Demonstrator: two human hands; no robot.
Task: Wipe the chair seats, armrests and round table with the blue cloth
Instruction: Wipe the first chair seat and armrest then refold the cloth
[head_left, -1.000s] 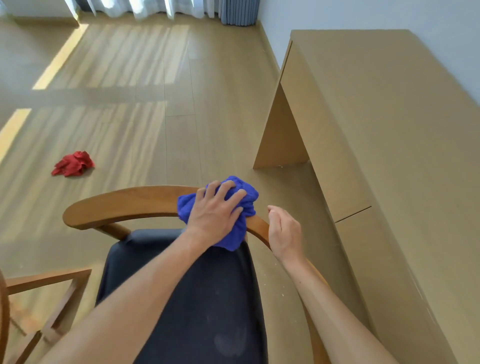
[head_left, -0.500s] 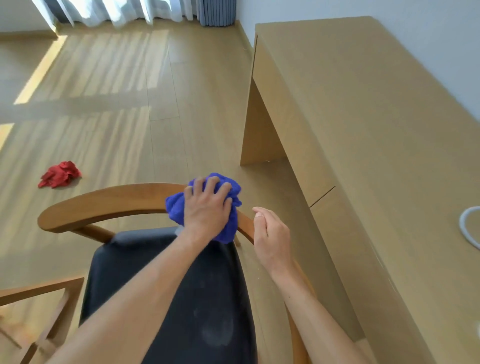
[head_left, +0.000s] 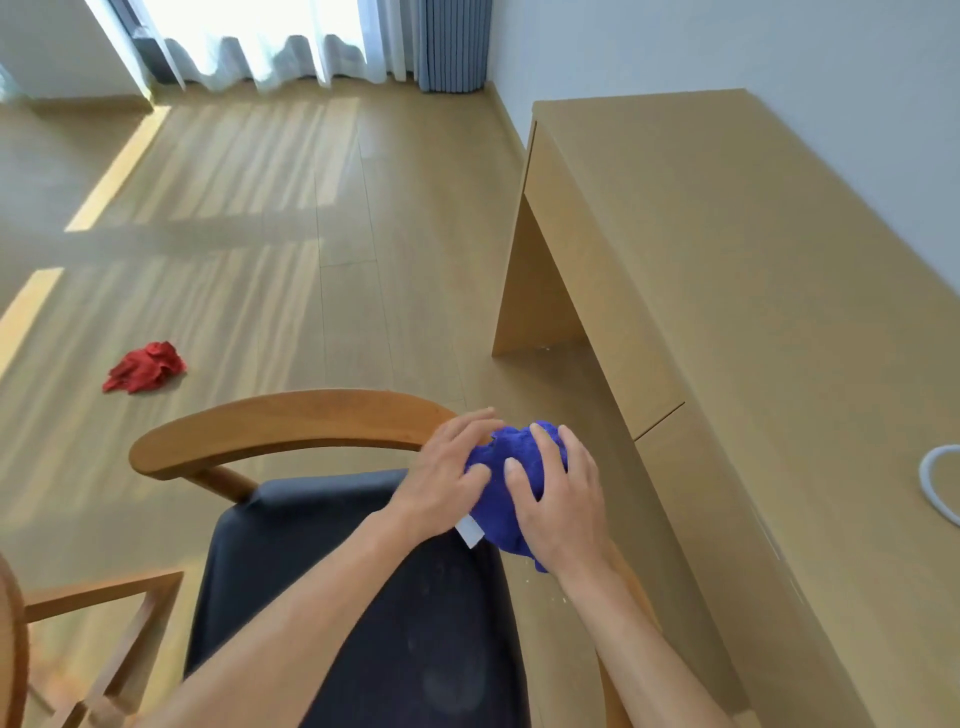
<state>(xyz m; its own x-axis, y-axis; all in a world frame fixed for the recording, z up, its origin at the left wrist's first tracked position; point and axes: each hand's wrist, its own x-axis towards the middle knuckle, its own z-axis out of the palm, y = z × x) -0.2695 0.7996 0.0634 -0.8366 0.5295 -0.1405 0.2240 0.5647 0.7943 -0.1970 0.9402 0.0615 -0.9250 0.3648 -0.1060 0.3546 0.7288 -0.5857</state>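
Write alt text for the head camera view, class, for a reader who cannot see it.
Both hands, left hand and right hand, hold a bunched blue cloth on the curved wooden armrest of a chair with a dark seat. A long wooden desk stands to the right, and a red cloth lies on the wood floor.

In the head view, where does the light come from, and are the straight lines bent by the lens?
Head view: daylight enters through the sheer curtains at top left and lays bright streaks on the floor; the wide lens bows the desk edges outward; the hands on the blue cloth look sharp, and only the chair part at the far left edge is blurred.
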